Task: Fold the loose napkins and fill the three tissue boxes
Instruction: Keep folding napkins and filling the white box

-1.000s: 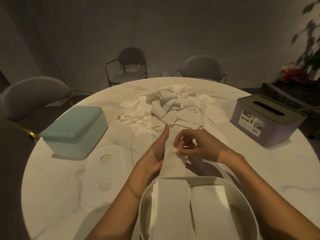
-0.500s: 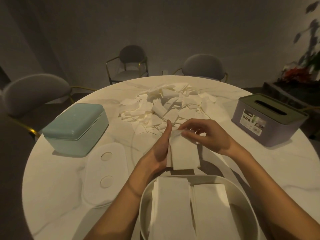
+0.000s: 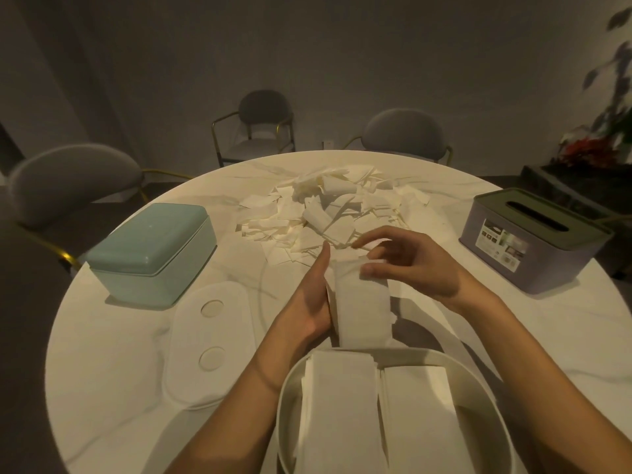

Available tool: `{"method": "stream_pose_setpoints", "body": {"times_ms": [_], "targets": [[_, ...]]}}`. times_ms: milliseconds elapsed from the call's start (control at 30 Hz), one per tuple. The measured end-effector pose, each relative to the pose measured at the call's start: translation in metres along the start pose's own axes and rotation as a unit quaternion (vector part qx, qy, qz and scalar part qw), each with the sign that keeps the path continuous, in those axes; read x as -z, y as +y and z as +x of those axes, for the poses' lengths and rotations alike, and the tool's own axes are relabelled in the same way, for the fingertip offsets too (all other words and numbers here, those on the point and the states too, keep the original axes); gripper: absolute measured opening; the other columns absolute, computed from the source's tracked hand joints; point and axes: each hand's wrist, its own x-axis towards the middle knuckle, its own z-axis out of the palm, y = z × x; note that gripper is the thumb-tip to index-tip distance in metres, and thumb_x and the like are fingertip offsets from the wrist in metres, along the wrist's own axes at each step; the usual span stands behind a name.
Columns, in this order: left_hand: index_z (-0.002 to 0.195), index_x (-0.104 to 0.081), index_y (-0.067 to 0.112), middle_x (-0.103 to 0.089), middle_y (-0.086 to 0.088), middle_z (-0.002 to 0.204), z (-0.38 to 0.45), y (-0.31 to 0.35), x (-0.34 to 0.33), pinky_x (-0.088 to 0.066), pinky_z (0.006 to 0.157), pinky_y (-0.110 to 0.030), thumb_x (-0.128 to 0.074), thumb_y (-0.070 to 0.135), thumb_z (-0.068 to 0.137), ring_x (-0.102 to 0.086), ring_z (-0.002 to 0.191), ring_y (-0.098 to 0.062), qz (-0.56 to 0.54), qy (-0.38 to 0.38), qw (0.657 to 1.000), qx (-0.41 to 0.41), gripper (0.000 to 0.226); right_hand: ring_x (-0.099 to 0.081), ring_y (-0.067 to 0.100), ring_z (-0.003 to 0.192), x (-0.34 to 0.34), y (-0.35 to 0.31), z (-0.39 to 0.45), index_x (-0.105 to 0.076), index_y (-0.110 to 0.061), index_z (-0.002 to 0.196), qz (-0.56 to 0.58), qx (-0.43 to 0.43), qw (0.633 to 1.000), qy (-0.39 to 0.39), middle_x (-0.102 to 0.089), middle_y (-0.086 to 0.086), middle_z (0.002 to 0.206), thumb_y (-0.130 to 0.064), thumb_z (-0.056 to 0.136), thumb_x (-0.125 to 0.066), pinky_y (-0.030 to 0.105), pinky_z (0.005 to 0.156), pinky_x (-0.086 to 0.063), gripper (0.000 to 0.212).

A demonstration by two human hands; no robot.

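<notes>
While the left hand (image 3: 309, 302) stands on edge with straight fingers pressed against the long side of a folded napkin (image 3: 361, 309), the right hand (image 3: 410, 265) curls its fingertips over the napkin's far end and pinches it. The napkin is a soft, matte white paper rectangle, held just above the bench (image 3: 113, 354) between the two hands. Beyond it lies a loose heap of napkins (image 3: 321, 213), crumpled, curled and overlapping, spread over the middle of the bench. Nearest the camera, an open white tissue box (image 3: 290, 388) with rounded corners holds two neat side-by-side stacks of folded napkins (image 3: 338, 405). Its flat white lid (image 3: 208, 340), rounded and marked with two circles, lies just to the left. Further left sits a closed teal tissue box (image 3: 150, 248) with a smooth domed lid. On the right stands a lilac tissue box (image 3: 526, 241) with a dark slotted top and a printed label. The bench is round, pale and marble-veined. Grey padded chairs (image 3: 403, 135) with gold frames ring it in a dim room, and a plant (image 3: 602, 138) stands at the right.
</notes>
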Motion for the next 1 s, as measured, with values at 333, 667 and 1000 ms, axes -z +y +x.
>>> {"method": "stream_pose_setpoints", "body": {"times_ms": [333, 667, 1000], "targets": [[0.129, -0.065, 0.008, -0.072, -0.02, 0.124, 0.001, 0.001, 0.001, -0.056, 0.096, -0.045, -0.047, 0.045, 0.107, -0.071, 0.109, -0.034, -0.03, 0.062, 0.996, -0.052, 0.047, -0.074, 0.009, 0.084, -0.008, 0.009, -0.001, -0.076, -0.021, 0.096, -0.093, -0.036, 0.995, -0.001, -0.076, -0.017, 0.091, -0.029, 0.077, -0.085, 0.02, 0.078, -0.059, 0.022], [0.122, -0.065, 0.004, -0.074, -0.021, 0.113, 0.014, 0.004, 0.014, -0.056, 0.096, -0.054, -0.04, 0.035, 0.111, -0.071, 0.107, -0.04, -0.078, 0.106, 0.983, -0.125, 0.041, -0.069, 0.01, 0.08, -0.013, 0.024, 0.002, -0.068, -0.037, 0.105, -0.141, -0.133, 0.981, 0.024, -0.073, -0.016, 0.089, -0.044, 0.068, -0.089, 0.029, 0.078, -0.062, 0.044], [0.122, -0.062, -0.002, -0.069, -0.023, 0.11, 0.014, 0.017, 0.036, -0.063, 0.08, -0.041, -0.043, 0.033, 0.109, -0.074, 0.094, -0.033, -0.03, 0.067, 0.977, -0.201, 0.041, -0.066, 0.014, 0.099, 0.001, 0.008, -0.005, -0.076, -0.026, 0.102, -0.115, -0.128, 0.976, -0.131, -0.073, -0.008, 0.101, -0.039, 0.082, -0.081, 0.033, 0.092, -0.055, 0.024]]}}
